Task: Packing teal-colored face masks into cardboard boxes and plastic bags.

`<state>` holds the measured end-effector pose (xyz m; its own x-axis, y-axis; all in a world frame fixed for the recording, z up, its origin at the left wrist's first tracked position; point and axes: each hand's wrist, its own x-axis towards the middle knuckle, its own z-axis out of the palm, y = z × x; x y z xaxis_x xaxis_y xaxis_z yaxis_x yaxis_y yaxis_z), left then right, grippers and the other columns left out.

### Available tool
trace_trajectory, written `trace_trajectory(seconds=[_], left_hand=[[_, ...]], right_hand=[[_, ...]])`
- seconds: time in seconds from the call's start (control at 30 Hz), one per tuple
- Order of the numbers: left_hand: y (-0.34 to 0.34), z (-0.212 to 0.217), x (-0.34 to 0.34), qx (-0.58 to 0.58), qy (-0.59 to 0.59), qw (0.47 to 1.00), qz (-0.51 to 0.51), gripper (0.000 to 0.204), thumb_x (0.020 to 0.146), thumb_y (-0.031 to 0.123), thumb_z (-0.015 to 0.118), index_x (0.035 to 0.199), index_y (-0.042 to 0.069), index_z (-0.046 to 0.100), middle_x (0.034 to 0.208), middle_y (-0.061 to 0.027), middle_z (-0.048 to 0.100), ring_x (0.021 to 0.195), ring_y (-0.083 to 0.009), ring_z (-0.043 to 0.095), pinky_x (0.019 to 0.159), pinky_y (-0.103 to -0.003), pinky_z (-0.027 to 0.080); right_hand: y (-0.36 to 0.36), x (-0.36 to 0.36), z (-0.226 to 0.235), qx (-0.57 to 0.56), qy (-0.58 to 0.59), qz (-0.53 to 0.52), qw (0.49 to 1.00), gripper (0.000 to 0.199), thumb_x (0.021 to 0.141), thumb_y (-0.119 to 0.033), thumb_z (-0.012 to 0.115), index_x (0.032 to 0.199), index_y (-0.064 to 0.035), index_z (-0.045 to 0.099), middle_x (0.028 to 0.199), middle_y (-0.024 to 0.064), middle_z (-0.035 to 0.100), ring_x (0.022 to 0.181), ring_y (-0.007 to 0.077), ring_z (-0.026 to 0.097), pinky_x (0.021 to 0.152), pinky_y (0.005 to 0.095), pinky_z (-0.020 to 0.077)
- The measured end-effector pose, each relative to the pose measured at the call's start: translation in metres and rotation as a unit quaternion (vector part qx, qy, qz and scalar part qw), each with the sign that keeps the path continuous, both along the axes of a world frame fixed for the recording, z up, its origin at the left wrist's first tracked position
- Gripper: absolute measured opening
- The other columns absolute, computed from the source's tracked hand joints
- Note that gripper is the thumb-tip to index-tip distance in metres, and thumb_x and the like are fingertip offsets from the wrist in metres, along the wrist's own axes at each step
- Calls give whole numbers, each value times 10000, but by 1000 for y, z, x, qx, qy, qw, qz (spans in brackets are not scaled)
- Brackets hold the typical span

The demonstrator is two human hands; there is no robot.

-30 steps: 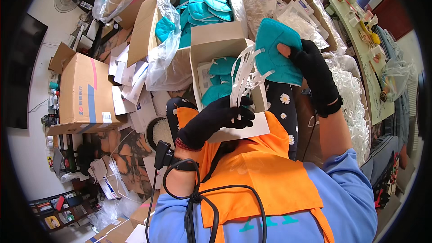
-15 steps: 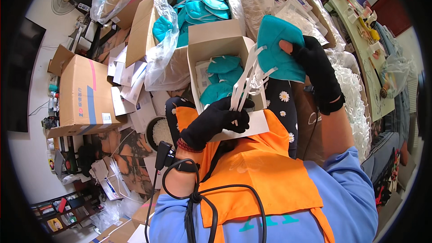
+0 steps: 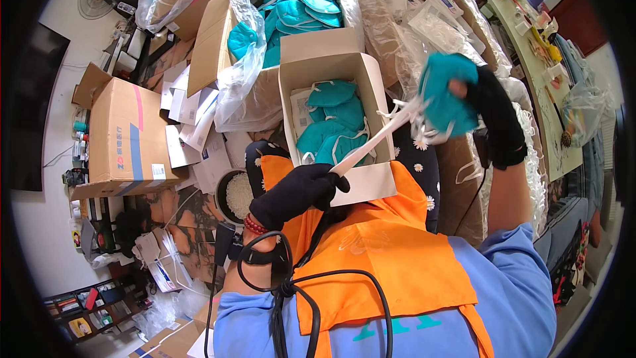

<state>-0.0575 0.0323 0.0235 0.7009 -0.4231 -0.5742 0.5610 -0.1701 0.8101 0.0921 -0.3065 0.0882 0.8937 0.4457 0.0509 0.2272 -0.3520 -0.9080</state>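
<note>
In my right hand (image 3: 491, 103), gloved in black with a bare thumb, is a teal face mask (image 3: 447, 93), blurred by motion. White elastic straps (image 3: 381, 138) stretch from it down to my left hand (image 3: 298, 195), whose gloved fingers are closed on their ends. Between my knees stands an open white carton (image 3: 288, 103), its front flap (image 3: 364, 184) folded toward me. Several teal masks (image 3: 334, 119) lie inside it, beside a flat printed packet (image 3: 302, 111). The straps cross above the carton's right part.
Behind the carton, a plastic-lined box (image 3: 246, 86) holds a heap of teal masks. Right of it, another lined box (image 3: 371, 40) contains white packets. White straps (image 3: 527, 152) are piled at right. A bowl of white pellets (image 3: 237, 195) and a brown box (image 3: 109, 132) are at left.
My right hand has moved right and slightly down with the mask, drawing the straps taut. My left hand has shifted left and a little lower, still gripping the straps.
</note>
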Motion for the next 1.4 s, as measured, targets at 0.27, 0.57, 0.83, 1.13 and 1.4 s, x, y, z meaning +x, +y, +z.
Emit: trace_trajectory(seconds=[0.27, 0.57, 0.83, 1.13, 1.4], left_hand=[[-28, -18, 16, 240, -492, 834, -70, 280, 851, 109, 606, 1121, 37, 635, 1020, -141, 684, 918, -340, 647, 776, -405, 516], [-23, 10, -10, 209, -424, 878, -79, 309, 792, 181, 701, 1081, 93, 635, 1007, -130, 667, 868, -361, 650, 730, -427, 526], [-25, 30, -22, -41, -218, 953, -207, 164, 901, 151, 624, 1025, 49, 658, 906, -99, 684, 782, -266, 663, 748, -370, 522], [-6, 48, -63, 8, -343, 905, -252, 138, 885, 210, 636, 934, 82, 653, 857, -108, 655, 737, -302, 632, 671, -365, 512], [164, -43, -153, 356, -491, 795, -4, 184, 859, 101, 541, 997, 36, 643, 1056, -151, 645, 1041, -313, 601, 919, -405, 479]], right_hand=[[103, -94, -7, 198, 299, 487, 797, 540, 836, -301, 755, 1264, -15, 589, 1257, 134, 606, 1159, 226, 548, 1025, 380, 397], [88, -104, -31, 128, 288, 228, 921, 445, 884, -314, 712, 1205, -28, 597, 1036, 68, 671, 945, 116, 604, 857, 298, 493], [86, -141, 4, 188, 354, 30, 916, 342, 931, -365, 614, 1011, -33, 623, 970, 65, 648, 886, 140, 630, 817, 299, 521], [73, -132, 45, 77, 406, 331, 848, 393, 819, -256, 772, 1069, 17, 640, 937, 121, 685, 868, 210, 659, 804, 340, 501], [26, -98, 31, 90, 215, 107, 967, 477, 870, -367, 698, 1182, -15, 617, 1068, 79, 663, 937, 166, 638, 843, 319, 503]])
